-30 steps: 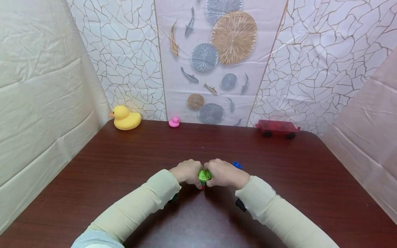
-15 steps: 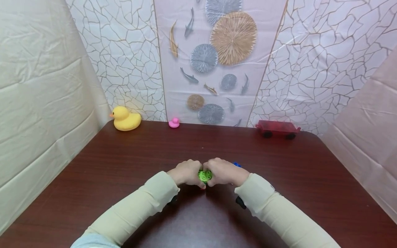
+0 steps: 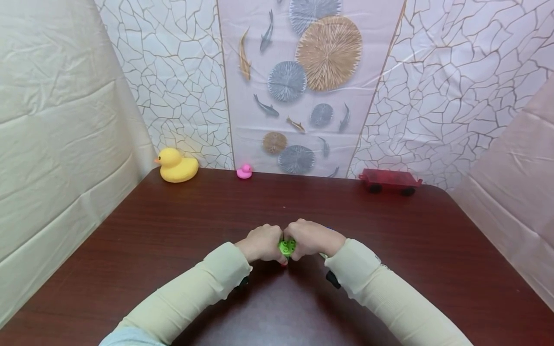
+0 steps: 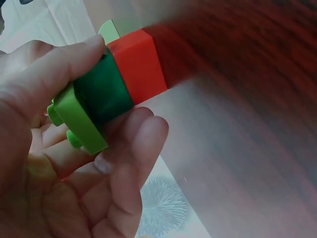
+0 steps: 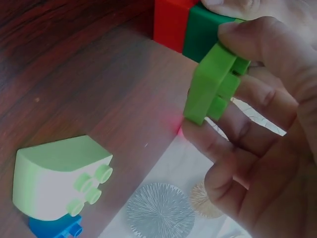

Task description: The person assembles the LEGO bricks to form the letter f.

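Above the table, both hands meet at a small stack of toy building bricks. My left hand [image 3: 261,242] grips the dark green brick [image 4: 103,88], its thumb on one side and fingers on the other. A red brick [image 4: 139,67] sits against the dark green one, at the end nearest the table. At the top, my right hand [image 3: 312,239] pinches a lime green studded brick [image 5: 209,83] between thumb and fingers. The lime brick sits against the dark green one; whether its studs are fully joined I cannot tell.
On the table by my right wrist lie a pale green curved brick [image 5: 59,173] and a blue brick [image 5: 52,227]. Along the back edge stand a yellow duck [image 3: 177,167], a pink duck [image 3: 244,172] and a red wheeled wagon [image 3: 390,180].
Both hands stay nearly in place on the stack. The lime brick's studded face has turned more toward the head view, and less of the bricks beneath shows. My right hand now covers most of the blue brick.
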Tool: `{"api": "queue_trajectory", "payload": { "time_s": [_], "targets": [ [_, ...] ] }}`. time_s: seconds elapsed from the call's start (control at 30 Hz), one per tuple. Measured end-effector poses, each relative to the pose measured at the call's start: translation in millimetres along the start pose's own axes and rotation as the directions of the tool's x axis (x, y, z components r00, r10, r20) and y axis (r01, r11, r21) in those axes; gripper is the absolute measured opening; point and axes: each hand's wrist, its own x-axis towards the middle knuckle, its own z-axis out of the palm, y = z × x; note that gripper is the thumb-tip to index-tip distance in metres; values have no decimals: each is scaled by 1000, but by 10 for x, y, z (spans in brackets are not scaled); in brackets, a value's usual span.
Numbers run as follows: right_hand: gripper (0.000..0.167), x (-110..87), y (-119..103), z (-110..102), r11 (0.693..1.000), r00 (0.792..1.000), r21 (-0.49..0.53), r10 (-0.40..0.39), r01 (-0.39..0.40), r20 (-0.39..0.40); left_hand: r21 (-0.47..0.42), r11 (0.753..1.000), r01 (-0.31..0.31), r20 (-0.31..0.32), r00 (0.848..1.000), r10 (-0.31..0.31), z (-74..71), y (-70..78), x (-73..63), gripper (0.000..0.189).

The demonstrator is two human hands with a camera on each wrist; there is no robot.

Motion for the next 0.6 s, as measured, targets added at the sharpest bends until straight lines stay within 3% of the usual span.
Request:
{"api": "queue_trajectory", "payload": {
  "time_s": [0.13,0.33,0.6],
  "targets": [
    [15,11,-3,3,1000,1000,13,6,-6,3,-1,1000,0,9,1000,0,-19,-10,-8,32],
    [17,10,-6,4,998,999,49,30,-31,23,-78,997,6,55,998,-1,-75,-12,-24,29],
    [12,-38,-7,8,996,997,54,76,-78,28,-64,998,-16,26,1000,17,-50,-6,1,25]
  ]
}}
